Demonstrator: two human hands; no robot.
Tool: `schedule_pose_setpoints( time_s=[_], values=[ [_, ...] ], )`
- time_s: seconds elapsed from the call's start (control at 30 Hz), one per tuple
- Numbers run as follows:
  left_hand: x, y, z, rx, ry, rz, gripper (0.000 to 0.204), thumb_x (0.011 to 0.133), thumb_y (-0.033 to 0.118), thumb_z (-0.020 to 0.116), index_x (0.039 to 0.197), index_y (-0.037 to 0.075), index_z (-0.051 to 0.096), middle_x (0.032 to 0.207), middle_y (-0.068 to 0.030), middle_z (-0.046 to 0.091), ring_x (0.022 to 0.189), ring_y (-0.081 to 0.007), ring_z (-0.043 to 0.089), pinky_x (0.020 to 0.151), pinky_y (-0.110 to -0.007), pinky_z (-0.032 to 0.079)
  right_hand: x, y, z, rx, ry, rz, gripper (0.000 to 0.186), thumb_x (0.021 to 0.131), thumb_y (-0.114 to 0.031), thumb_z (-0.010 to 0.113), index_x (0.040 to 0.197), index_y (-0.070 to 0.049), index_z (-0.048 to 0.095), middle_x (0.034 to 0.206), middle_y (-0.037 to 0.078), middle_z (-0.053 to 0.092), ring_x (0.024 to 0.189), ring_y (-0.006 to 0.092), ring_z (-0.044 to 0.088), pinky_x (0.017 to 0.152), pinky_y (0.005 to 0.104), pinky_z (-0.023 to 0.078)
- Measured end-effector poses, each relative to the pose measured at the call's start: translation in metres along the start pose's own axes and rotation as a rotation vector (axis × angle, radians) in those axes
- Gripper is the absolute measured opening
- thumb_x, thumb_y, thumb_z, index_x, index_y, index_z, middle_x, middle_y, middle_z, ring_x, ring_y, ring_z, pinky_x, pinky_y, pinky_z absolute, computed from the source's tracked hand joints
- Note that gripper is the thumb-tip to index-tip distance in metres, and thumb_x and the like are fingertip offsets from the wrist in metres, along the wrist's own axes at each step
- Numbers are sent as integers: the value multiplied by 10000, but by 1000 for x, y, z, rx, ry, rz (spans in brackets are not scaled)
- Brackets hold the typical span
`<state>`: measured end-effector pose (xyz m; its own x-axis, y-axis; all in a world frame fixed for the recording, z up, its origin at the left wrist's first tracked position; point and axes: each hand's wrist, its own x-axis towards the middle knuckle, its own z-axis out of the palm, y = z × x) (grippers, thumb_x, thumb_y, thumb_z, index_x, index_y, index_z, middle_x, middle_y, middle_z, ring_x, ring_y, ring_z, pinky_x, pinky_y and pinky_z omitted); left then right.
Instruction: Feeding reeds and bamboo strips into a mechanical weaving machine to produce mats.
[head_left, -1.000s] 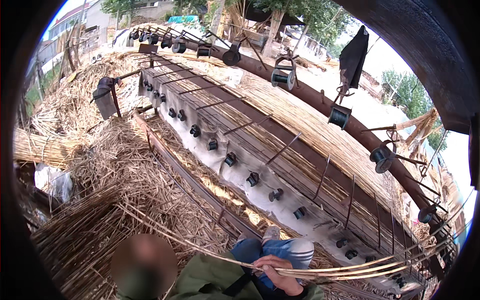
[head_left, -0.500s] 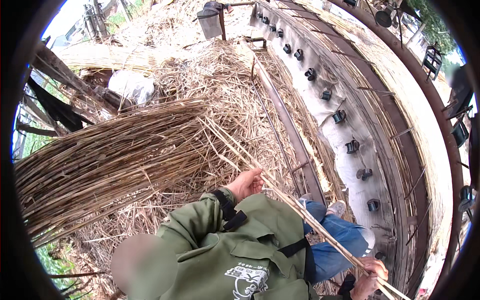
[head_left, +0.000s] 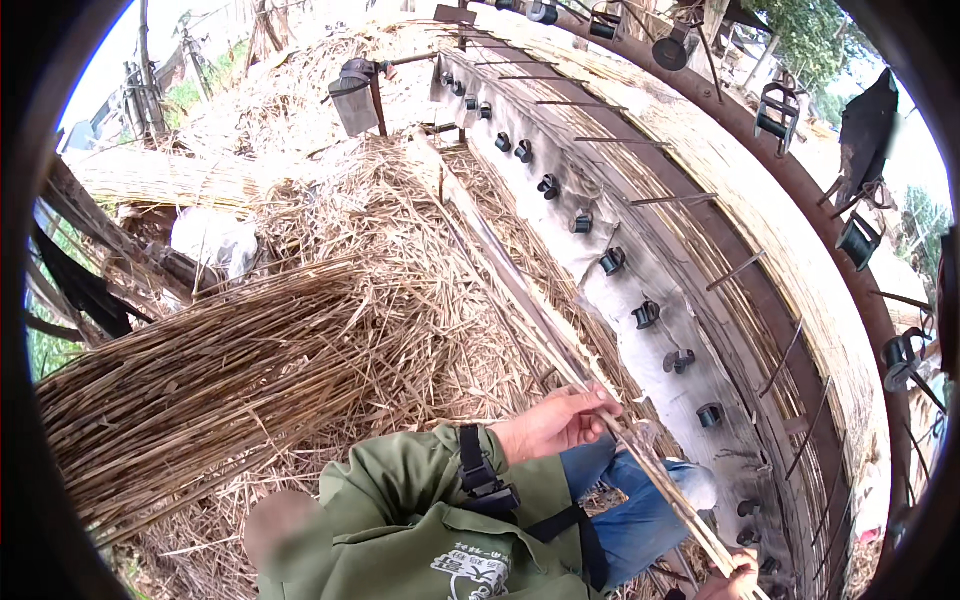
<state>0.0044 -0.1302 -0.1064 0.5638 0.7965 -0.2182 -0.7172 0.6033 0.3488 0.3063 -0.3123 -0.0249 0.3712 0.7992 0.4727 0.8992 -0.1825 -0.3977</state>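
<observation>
My left hand (head_left: 570,418) pinches a few long pale reed stalks (head_left: 655,470) between thumb and finger, with the other fingers loosely curled. My right hand (head_left: 732,572) grips the same stalks lower down, at the bottom edge of the picture. The stalks run diagonally up from my hands, in line with a metal rail (head_left: 490,250). To their right stands a long frame with a pale sheet (head_left: 640,370) along it, set with dark wire spools (head_left: 611,260). Behind it, longer metal prongs (head_left: 740,270) cross a bed of reeds.
A heap of brown reed stalks (head_left: 200,370) lies at left on loose straw (head_left: 400,350). Beyond are weathered wooden posts (head_left: 130,240) and white plastic (head_left: 210,240). A curved steel pipe (head_left: 860,290) with hanging spools spans the right. My blue-jeaned leg (head_left: 640,520) is below.
My left hand came into sight half a second ago and has since moved right toward the frame. The stalks swung right, lining up with the rail. The view turned left, then slightly back.
</observation>
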Motion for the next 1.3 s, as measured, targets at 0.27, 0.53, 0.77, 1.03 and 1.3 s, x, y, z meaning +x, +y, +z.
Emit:
schedule_pose_setpoints(
  time_s=[0.27,0.53,0.77,1.03,1.3],
  values=[
    [15,17,34,300,119,266,137,870,165,538,937,47,557,879,-125,630,516,-107,523,459,-211,439,-4,-43,39,656,-99,232,193,850,-112,407,952,24,498,803,129,528,734,262,509,659,357,397],
    [1,-12,54,326,-14,128,156,895,150,486,1022,66,522,955,-140,614,607,-130,577,565,-230,499,-8,-41,55,1059,-85,204,229,876,-240,443,846,-16,479,692,72,479,628,153,456,573,282,377],
    [1,78,54,293,78,491,141,915,120,435,1010,29,486,954,-116,609,649,-98,581,567,-204,487,-14,9,16,1696,84,429,396,870,-443,471,894,-47,477,691,38,439,599,151,408,610,318,379],
    [-2,21,79,507,-11,216,143,927,205,424,961,73,464,901,-109,606,615,-128,556,582,-253,497,-9,-13,52,1883,134,797,387,917,-423,378,829,-61,484,632,12,443,527,110,398,514,273,349],
    [51,125,85,507,-80,482,217,918,221,448,1029,35,462,866,-156,610,541,-140,569,456,-201,467,6,-8,17,1644,142,547,376,942,-398,321,864,-61,469,585,-25,357,486,66,337,489,208,309]
  ],
)
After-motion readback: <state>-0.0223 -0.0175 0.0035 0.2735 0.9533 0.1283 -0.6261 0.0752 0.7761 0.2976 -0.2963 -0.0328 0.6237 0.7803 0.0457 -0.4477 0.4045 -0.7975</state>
